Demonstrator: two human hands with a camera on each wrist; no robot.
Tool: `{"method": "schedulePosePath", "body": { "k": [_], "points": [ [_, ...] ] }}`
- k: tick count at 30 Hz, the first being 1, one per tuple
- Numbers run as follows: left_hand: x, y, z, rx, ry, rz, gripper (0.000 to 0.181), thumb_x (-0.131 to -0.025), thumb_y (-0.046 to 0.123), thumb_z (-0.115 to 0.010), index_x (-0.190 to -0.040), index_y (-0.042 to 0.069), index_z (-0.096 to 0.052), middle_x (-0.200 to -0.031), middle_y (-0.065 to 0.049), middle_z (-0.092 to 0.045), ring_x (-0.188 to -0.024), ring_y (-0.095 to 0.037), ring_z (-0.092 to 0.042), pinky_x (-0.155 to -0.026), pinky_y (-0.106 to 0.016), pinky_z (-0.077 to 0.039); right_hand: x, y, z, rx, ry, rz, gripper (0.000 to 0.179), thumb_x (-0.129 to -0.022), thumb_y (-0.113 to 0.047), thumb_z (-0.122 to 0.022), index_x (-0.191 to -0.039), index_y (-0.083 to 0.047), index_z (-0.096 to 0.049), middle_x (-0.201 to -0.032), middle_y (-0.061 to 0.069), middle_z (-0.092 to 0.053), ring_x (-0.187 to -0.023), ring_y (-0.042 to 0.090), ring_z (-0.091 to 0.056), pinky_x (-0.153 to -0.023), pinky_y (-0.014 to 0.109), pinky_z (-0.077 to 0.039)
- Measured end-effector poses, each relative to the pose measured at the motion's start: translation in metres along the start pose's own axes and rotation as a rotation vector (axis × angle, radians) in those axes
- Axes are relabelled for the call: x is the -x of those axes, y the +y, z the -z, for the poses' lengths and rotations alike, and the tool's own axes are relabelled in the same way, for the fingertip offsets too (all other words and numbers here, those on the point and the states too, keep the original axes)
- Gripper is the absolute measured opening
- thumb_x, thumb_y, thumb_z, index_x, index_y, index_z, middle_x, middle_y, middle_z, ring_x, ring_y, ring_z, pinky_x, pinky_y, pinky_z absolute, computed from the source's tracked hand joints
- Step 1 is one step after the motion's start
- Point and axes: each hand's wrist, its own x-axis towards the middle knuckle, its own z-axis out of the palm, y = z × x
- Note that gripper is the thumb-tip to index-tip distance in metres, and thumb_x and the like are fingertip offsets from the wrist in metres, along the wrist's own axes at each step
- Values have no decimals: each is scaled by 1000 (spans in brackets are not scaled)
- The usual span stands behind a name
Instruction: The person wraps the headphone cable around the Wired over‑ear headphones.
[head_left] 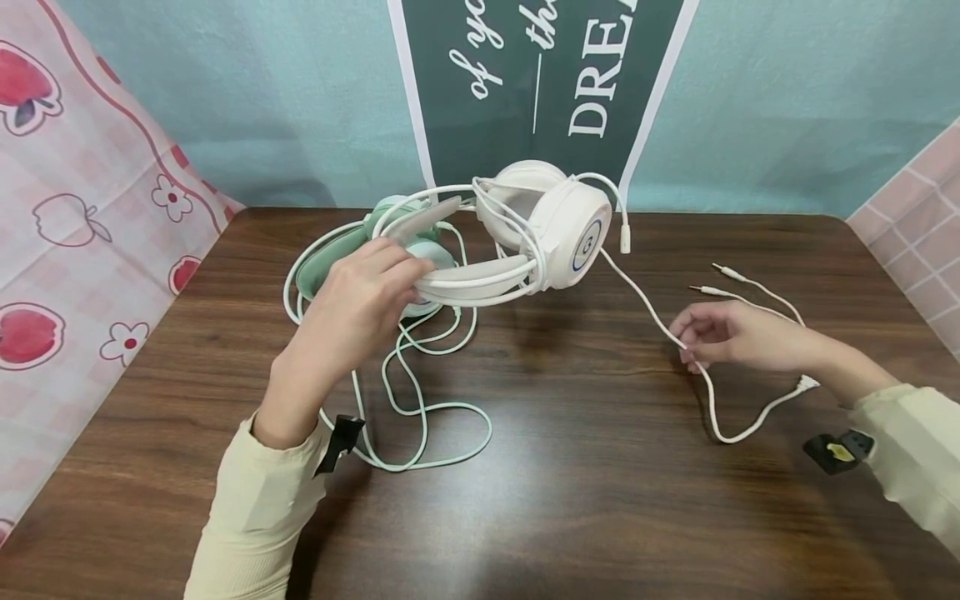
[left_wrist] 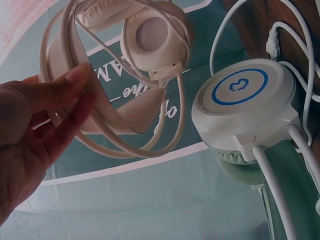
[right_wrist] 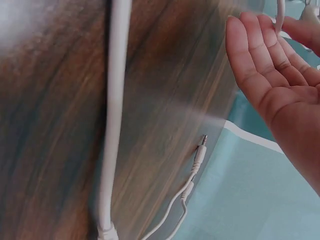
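My left hand (head_left: 360, 292) (left_wrist: 40, 120) grips the headband of a white headset (head_left: 573, 229), holding it up over the table with its ear cups pointing away to the right. Loops of its own cord run around the headband and cups, and a short microphone (head_left: 625, 238) hangs from one cup. Farther right, my right hand (head_left: 723, 333) (right_wrist: 280, 80) pinches the white cable (head_left: 637, 293) that leads from this headset. Partly hidden behind the left hand lies a green and white headset (head_left: 330, 260) (left_wrist: 245, 100), its pale cord (head_left: 450, 406) in loose loops on the table.
Beyond the right hand, two audio plugs (head_left: 727, 272) (right_wrist: 199, 157) lie on thin leads, with a white connector (head_left: 807, 383) near the right wrist. The dark wooden table (head_left: 570, 483) meets a blue cloth backdrop (head_left: 300, 108) and a lettered green banner (head_left: 517, 108).
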Motion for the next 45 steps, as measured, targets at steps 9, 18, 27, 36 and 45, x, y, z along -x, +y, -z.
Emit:
{"method": "schedulePosePath", "body": {
  "k": [9, 18, 27, 36, 45],
  "points": [
    [2, 0, -3, -13, 43, 37, 31, -63, -17, -67, -90, -1, -64, -80, -12, -62, -80, -29, -55, -70, -40, -45, 7, -7, -9, 129, 12, 47, 19, -78, 19, -54, -96, 11, -54, -76, 6, -61, -65, 9, -60, -55, 24, -49],
    [1, 3, -9, -5, 32, 61, 34, -61, -20, -66, -88, 0, -65, -80, -11, -63, -81, -28, -55, -70, -39, -46, 1, -19, -23, 178, 64, -16, 17, -83, 15, -51, -95, 5, -58, -69, 2, -57, -58, 13, -60, -49, 28, -50],
    [-4, 12, -12, 5, 65, 74, 29, -67, -20, -58, -86, 0, -65, -79, -8, -63, -79, -25, -55, -70, -36, -46, -5, -22, -28, 258, 65, -52, 16, -82, 11, -56, -92, 1, -63, -67, -4, -57, -53, 9, -57, -45, 27, -48],
    [-7, 19, -17, -1, 51, 99, 24, -68, -16, -61, -83, 2, -64, -78, -7, -63, -79, -24, -55, -68, -36, -46, -13, -24, -35, 296, 29, 1, 15, -81, 7, -60, -90, -3, -67, -69, -4, -55, -52, 6, -55, -45, 25, -48],
    [-10, 19, -20, -25, 76, 95, 24, -70, -17, -57, -85, 0, -64, -76, -8, -62, -75, -25, -53, -66, -36, -45, -20, -26, -42, 235, -48, 89, 20, -80, 11, -58, -92, -1, -68, -77, 1, -58, -53, 8, -55, -46, 25, -47]
  ]
}}
